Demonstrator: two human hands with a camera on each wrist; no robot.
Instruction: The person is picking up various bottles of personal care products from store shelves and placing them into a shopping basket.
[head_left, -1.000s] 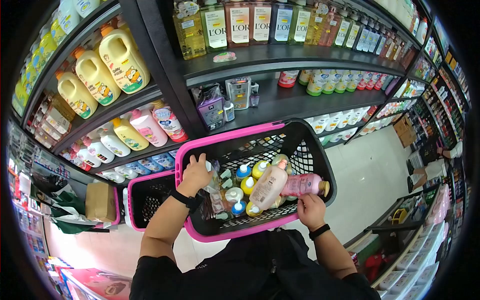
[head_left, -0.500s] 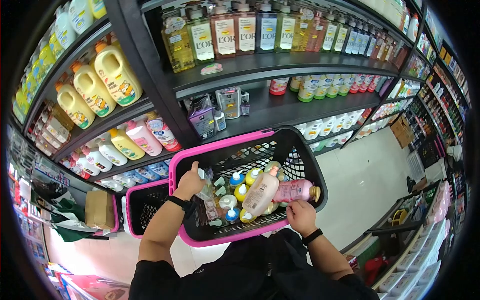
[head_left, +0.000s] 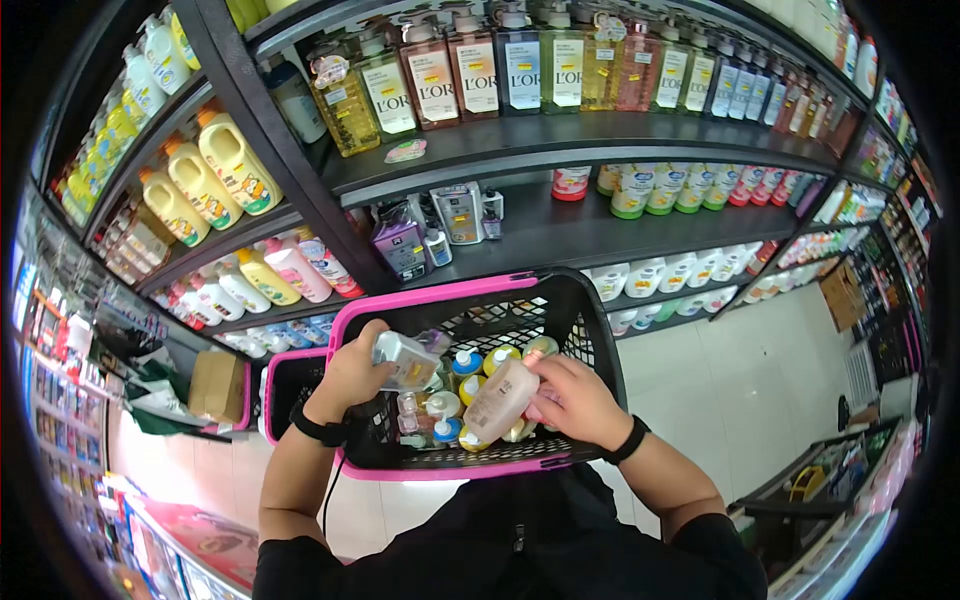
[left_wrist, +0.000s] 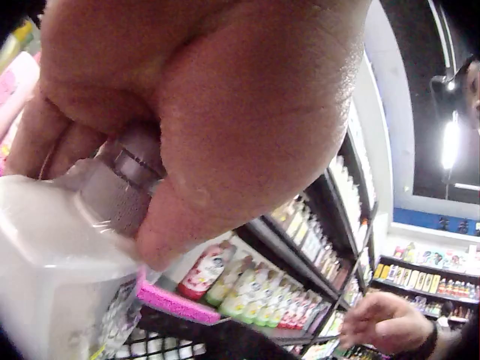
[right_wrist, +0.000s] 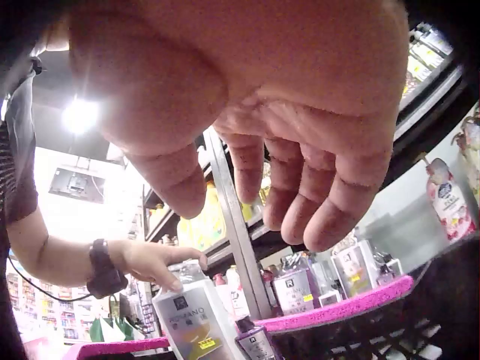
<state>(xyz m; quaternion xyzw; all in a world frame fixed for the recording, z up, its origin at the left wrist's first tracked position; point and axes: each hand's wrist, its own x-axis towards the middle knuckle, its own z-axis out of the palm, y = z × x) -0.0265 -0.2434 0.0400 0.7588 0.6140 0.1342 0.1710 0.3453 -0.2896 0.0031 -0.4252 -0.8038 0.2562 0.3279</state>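
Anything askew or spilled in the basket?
Yes, askew: the pale pink bottle lies slanted over the pump bottles in the basket, while those mostly stand with pumps up. I see no spill, though the right hand hides part of the load.

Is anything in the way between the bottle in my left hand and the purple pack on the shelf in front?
Yes, the basket's far pink rim lies between the bottle in your left hand and the purple pack on the shelf. Nothing else visible stands in that path.
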